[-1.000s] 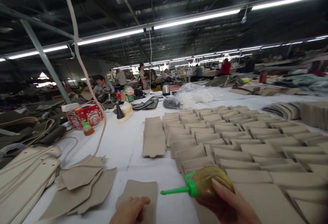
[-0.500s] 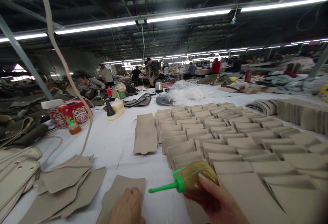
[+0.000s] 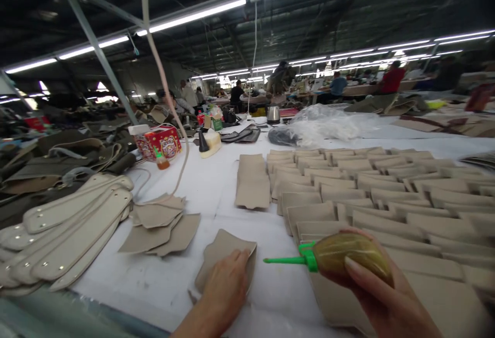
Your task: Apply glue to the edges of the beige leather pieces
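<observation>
While your right hand (image 3: 379, 281) is wrapped around the squeeze bottle (image 3: 348, 255), thumb on its near side, your left hand (image 3: 228, 281) rests on a taupe panel (image 3: 216, 250). Hands are apart, with the bottle's green spout (image 3: 284, 260) in the gap. Left fingers are curled over the panel's right part; can't tell if they pinch it or only press, since your thumb is hidden. Panel sits at the near side of the white-covered table (image 3: 212, 188), in front of you. Bottle is tipped on its side, spout pointing left, tip near the panel's right edge but not touching. Amber-brown contents show through the wall.

To your right, overlapping rows of taupe panels (image 3: 348, 193) run back across the table, some under your right hand. A separate panel stack (image 3: 253, 183) lies just left of those rows. Left of your work panel you have a loose panel pile (image 3: 162, 230), then cream straps (image 3: 85, 235) with metal studs. Farther back: a small green-tipped bottle (image 3: 162, 163) beside a red patterned box (image 3: 168, 142).
</observation>
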Motion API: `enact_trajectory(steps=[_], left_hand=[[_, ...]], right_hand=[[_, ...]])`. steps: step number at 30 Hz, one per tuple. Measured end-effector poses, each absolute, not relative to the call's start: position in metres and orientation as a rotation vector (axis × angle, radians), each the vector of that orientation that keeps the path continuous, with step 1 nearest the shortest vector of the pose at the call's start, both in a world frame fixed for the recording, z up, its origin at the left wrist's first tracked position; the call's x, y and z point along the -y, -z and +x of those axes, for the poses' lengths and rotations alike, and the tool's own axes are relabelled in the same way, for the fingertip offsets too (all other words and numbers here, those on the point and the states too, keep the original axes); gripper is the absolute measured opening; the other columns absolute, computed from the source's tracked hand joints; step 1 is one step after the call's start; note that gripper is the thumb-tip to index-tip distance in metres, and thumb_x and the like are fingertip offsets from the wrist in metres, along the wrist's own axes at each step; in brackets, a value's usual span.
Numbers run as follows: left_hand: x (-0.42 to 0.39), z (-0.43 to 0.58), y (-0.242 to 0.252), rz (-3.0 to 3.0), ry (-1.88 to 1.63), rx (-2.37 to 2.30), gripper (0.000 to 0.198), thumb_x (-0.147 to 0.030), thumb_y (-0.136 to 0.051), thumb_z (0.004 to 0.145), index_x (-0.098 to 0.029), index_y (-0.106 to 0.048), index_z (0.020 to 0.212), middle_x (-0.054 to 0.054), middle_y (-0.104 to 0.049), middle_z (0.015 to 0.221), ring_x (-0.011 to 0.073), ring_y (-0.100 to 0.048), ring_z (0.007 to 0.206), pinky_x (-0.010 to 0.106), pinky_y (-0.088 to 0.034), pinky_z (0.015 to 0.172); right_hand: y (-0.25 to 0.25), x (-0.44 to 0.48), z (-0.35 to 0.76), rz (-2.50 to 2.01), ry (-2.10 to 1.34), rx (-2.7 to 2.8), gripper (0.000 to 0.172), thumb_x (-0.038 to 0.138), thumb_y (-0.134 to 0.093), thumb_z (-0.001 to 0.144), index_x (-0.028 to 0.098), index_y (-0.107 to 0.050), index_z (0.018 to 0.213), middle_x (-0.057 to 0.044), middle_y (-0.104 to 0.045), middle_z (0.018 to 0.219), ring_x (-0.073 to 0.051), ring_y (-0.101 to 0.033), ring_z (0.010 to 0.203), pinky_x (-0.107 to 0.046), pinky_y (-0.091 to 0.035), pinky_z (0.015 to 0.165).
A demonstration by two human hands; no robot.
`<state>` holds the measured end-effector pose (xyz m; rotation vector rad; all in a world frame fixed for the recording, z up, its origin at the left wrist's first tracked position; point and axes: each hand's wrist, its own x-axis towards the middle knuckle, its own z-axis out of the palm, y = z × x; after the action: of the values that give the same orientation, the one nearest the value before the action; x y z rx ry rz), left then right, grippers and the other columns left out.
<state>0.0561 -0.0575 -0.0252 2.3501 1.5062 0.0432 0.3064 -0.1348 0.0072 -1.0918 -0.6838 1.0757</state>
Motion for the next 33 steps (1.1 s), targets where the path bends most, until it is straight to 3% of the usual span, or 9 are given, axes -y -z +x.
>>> enact_trajectory(steps=[3,7,13,16,28,33], left_hand=[[0.06,0.059,0.028,2.327,-0.094,-1.534,0.049,-0.01,-0.035,0.086,-0.016,-0.051,0.131,0.01,-0.065,0.115,0.0254,-0.063,0.104,0.039,-0.05,0.094],[0.06,0.059,0.027,2.312,-0.117,-1.534,0.052,-0.009,-0.038,0.081,-0.015,-0.051,0.131,0.011,-0.064,0.113,0.0296,-0.064,0.099,0.045,-0.052,0.089],[0.058,0.059,0.02,2.325,-0.107,-1.489,0.055,-0.007,-0.039,0.078,-0.016,-0.05,0.13,0.011,-0.063,0.113,0.0303,-0.065,0.095,0.046,-0.053,0.085],[0.059,0.058,0.02,2.331,-0.114,-1.488,0.051,-0.007,-0.039,0.078,-0.016,-0.051,0.127,0.011,-0.064,0.111,0.0298,-0.065,0.093,0.045,-0.054,0.083],[0.058,0.057,0.022,2.375,-0.12,-1.482,0.041,-0.008,-0.04,0.077,-0.017,-0.055,0.115,0.01,-0.065,0.103,0.0289,-0.066,0.087,0.043,-0.055,0.077],[0.059,0.055,0.023,2.392,-0.125,-1.478,0.041,-0.01,-0.036,0.081,-0.018,-0.053,0.118,0.01,-0.065,0.101,0.0282,-0.066,0.085,0.042,-0.055,0.076]], right_hand=[[0.003,0.124,0.311,-1.2,-0.977,0.893,0.069,0.047,-0.082,0.068,0.028,-0.048,0.124,-0.006,-0.072,0.1,-0.03,-0.07,0.088,-0.033,-0.061,0.076],[0.009,0.114,0.305,-1.35,-0.701,1.152,0.064,0.049,-0.08,0.068,0.026,-0.052,0.12,-0.007,-0.07,0.099,-0.029,-0.07,0.085,-0.027,-0.06,0.069],[0.008,0.108,0.282,-1.5,-0.435,1.352,0.057,0.057,-0.071,0.074,0.025,-0.052,0.118,-0.006,-0.061,0.112,-0.028,-0.063,0.099,-0.033,-0.052,0.086],[0.011,0.103,0.277,-1.497,-0.323,1.472,0.054,0.056,-0.069,0.076,0.025,-0.052,0.117,-0.005,-0.062,0.109,-0.028,-0.063,0.098,-0.034,-0.051,0.085],[0.018,0.093,0.276,-1.515,-0.229,1.581,0.052,0.06,-0.066,0.08,0.026,-0.051,0.116,-0.004,-0.062,0.105,-0.025,-0.063,0.087,-0.034,-0.05,0.079],[0.022,0.091,0.283,-1.535,-0.314,1.609,0.054,0.06,-0.065,0.081,0.027,-0.047,0.119,-0.007,-0.06,0.109,-0.029,-0.062,0.092,-0.04,-0.049,0.083]])
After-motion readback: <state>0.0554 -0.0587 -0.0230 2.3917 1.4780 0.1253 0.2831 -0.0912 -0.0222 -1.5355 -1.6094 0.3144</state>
